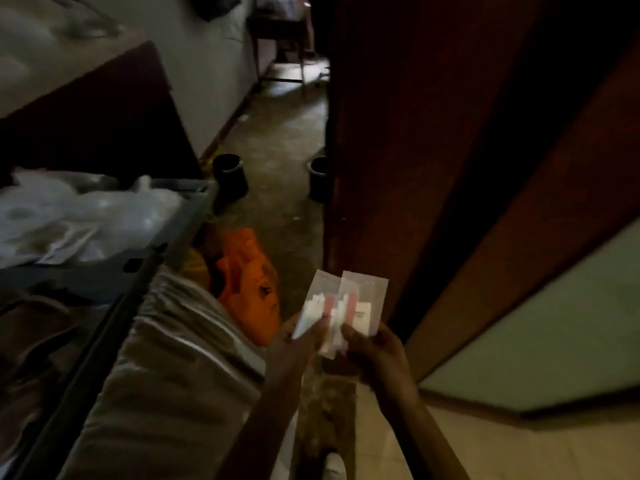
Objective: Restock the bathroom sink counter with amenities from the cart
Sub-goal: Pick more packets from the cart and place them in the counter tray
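I hold two clear amenity packets with white and pink contents in front of me over the floor. My left hand pinches the left packet at its lower edge. The right packet overlaps it, and my right hand pinches it at the bottom with thumb on top. The cart stands at my left, its grey top tray filled with crumpled clear plastic bags. The sink counter is not in view.
A dark wooden door stands right in front of the packets, with a frosted panel at the right. Folded striped linen and an orange bag hang off the cart. Two dark bins stand on the corridor floor ahead.
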Available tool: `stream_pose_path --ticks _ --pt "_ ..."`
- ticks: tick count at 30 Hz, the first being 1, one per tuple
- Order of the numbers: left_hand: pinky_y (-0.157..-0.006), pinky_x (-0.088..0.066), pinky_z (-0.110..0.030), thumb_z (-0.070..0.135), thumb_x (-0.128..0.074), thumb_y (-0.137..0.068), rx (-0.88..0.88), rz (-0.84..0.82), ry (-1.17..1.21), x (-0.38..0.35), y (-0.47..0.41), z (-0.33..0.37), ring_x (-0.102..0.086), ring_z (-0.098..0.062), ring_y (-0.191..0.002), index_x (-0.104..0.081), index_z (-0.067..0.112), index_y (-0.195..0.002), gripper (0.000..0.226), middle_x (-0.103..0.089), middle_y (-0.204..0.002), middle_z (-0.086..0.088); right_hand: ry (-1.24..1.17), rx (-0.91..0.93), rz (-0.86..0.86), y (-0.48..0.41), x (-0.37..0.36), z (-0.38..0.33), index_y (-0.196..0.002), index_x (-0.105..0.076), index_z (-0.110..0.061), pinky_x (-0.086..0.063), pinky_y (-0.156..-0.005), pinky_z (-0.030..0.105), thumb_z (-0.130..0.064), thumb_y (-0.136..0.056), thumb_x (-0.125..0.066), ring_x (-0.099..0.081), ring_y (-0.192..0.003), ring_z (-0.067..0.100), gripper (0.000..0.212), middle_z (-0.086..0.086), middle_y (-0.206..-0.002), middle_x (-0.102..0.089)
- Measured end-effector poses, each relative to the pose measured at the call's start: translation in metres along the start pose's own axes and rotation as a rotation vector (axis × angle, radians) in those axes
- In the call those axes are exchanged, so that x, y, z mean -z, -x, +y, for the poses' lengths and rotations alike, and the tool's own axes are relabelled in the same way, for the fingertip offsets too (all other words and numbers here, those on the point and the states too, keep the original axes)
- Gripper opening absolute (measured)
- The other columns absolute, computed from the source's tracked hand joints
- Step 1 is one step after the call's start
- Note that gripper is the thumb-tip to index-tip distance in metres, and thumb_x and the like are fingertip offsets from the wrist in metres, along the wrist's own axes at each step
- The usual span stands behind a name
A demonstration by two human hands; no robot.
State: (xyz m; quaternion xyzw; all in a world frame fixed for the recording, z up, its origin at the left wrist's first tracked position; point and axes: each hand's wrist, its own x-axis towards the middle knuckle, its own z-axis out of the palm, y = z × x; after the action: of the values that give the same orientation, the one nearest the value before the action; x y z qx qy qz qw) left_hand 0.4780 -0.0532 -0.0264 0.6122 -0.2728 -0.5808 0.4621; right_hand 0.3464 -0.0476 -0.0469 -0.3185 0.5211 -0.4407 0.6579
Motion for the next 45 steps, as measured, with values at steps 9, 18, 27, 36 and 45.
stream_pose_path --ticks 9,18,27,36,45 --pt "-0.073 -0.057 -0.027 0.046 -0.071 -0.071 0.161 -0.386 0.043 -0.094 0.006 -0.031 -0.063 -0.017 -0.109 -0.056 0.017 -0.131 0.067 -0.064 -0.124 -0.003 -0.24 0.162 0.449 0.045 0.076 0.002 -0.109 -0.066 -0.011 -0.058 -0.069 0.03 -0.008 -0.085 -0.066 -0.072 -0.086 0.025 0.024 0.009 -0.097 -0.075" --pt "-0.06 -0.045 -0.019 0.016 -0.072 -0.082 0.153 -0.849 -0.386 -0.17 0.041 -0.07 -0.057 -0.002 -0.075 -0.053 0.034 -0.082 0.026 -0.058 -0.083 0.014 -0.332 0.309 1.017 0.118 0.133 0.027 -0.117 -0.062 -0.011 -0.058 -0.074 0.033 -0.013 -0.086 -0.067 -0.071 -0.092 0.023 0.031 0.006 -0.103 -0.073" --pt "-0.075 -0.058 -0.035 0.008 -0.076 -0.077 0.136 -1.114 -0.547 -0.221 0.077 -0.116 -0.071 -0.023 -0.092 -0.064 0.009 -0.116 0.041 -0.073 -0.103 -0.011 -0.41 0.372 1.323 0.171 0.154 0.053 -0.114 -0.064 -0.013 -0.059 -0.077 0.034 -0.016 -0.084 -0.069 -0.071 -0.093 0.023 0.03 0.005 -0.102 -0.073" --pt "-0.08 -0.058 -0.042 0.013 -0.073 -0.079 0.182 -1.223 -0.507 -0.276 0.119 -0.144 -0.07 -0.024 -0.097 -0.062 0.013 -0.122 0.044 -0.071 -0.109 -0.01 -0.436 0.434 1.44 0.206 0.208 0.059 -0.107 -0.065 -0.014 -0.059 -0.076 0.034 -0.013 -0.083 -0.07 -0.071 -0.09 0.022 0.025 0.007 -0.1 -0.073" --pt "-0.076 -0.059 -0.039 0.018 -0.067 -0.087 0.179 -1.265 -0.501 -0.337 0.157 -0.167 -0.071 -0.022 -0.092 -0.063 0.016 -0.119 0.032 -0.073 -0.102 -0.007 -0.522 0.476 1.453 0.229 0.285 0.056 -0.11 -0.064 -0.015 -0.059 -0.077 0.035 -0.011 -0.086 -0.067 -0.071 -0.093 0.02 0.024 0.001 -0.101 -0.073"
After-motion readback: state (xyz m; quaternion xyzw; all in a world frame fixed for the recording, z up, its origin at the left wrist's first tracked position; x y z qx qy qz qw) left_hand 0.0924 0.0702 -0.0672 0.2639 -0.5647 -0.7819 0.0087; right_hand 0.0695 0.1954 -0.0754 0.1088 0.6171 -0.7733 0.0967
